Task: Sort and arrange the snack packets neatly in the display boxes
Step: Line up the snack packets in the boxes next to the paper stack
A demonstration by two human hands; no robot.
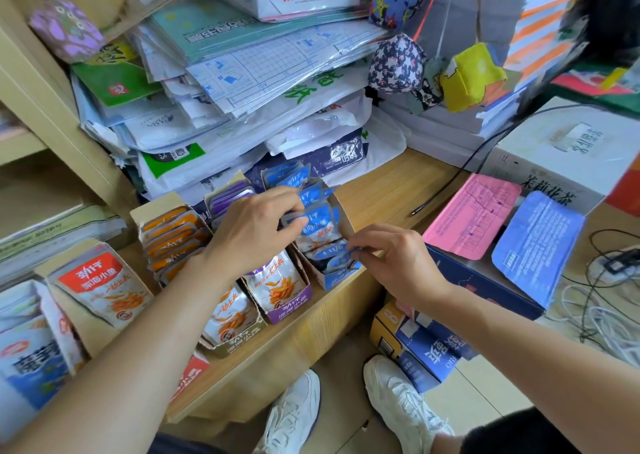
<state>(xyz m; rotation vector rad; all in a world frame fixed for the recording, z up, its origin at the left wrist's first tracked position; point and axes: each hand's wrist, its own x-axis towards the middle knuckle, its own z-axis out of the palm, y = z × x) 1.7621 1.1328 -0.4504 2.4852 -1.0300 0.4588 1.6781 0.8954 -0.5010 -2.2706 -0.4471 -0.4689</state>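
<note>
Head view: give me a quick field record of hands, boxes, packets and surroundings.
left hand: grips blue packets standing in the blue display box
right hand: pinches a front packet in the same box
neighbouring boxes: purple box and a box of orange packets, to the blue box's left
surface: wooden counter
right of boxes: pink flattened carton, blue flattened carton
behind: stack of bagged paper goods

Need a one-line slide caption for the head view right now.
Left hand and right hand grip blue snack packets standing in a display box on a wooden counter.
</note>
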